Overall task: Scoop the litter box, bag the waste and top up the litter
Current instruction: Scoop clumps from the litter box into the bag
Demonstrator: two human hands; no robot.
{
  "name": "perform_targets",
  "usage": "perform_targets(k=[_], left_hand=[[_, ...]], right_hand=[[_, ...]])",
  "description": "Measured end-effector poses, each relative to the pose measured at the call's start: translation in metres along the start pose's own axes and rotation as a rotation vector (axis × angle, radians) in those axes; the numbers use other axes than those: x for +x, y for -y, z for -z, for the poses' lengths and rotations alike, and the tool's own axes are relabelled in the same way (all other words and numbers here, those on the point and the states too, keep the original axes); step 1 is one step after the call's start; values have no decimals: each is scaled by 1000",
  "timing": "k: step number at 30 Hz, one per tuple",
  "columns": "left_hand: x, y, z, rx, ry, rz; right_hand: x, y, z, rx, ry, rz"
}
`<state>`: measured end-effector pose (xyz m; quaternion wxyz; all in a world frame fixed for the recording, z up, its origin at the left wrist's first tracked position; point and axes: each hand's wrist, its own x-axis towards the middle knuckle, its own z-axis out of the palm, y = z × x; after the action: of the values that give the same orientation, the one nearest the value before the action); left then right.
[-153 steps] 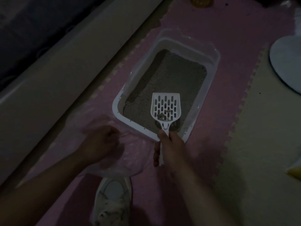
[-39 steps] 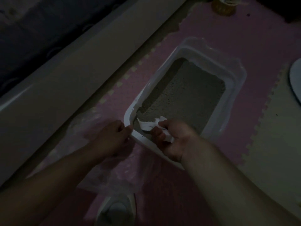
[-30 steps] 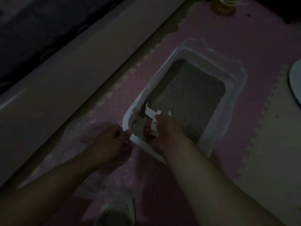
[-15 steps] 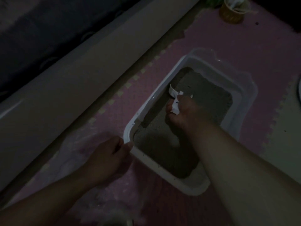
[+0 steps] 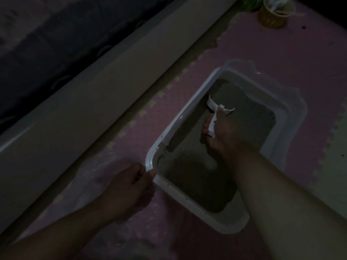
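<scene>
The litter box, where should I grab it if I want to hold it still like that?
Grab the white rim at the near-left corner of the litter box, coming from outside on the left. The rim sticks out like a lip there, so fingers can pinch it. The left hand holds just that spot, while the right hand works the scoop inside.

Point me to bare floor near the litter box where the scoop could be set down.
Free: pink mat between the litter box far rim and the paper cup; also the mat strip between the box's left rim and the pale ledge. Crowded: the near-left corner, where the left hand grips the rim over the plastic bag. Right hand holds the scoop inside the box.
</scene>
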<state>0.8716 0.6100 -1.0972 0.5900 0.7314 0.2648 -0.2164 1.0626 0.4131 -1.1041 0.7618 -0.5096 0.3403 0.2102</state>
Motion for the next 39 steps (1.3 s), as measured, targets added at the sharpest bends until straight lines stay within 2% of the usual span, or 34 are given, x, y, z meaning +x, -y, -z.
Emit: perform_targets(k=[3, 10, 14, 19, 26, 33, 39], left_hand=[[-2, -5, -5, -64, -13, 26], [-3, -8, 1, 59, -16, -1], [-5, -11, -1, 26, -11, 55], [-12, -14, -4, 38, -36, 36], [-20, -14, -12, 52, -78, 48], [-25, -15, -17, 20, -46, 81], [-28, -12, -17, 85, -45, 73]], right_hand=[[-13, -10, 10, -16, 9, -7], [-72, -36, 40, -101, -18, 75], [-112, -46, 49, -173, -29, 92], [-144, -57, 59, -167, -9, 106], [-166, -72, 79, -213, -26, 173], [-179, -79, 100, -249, -30, 175], [-185, -79, 105, -251, -52, 163]])
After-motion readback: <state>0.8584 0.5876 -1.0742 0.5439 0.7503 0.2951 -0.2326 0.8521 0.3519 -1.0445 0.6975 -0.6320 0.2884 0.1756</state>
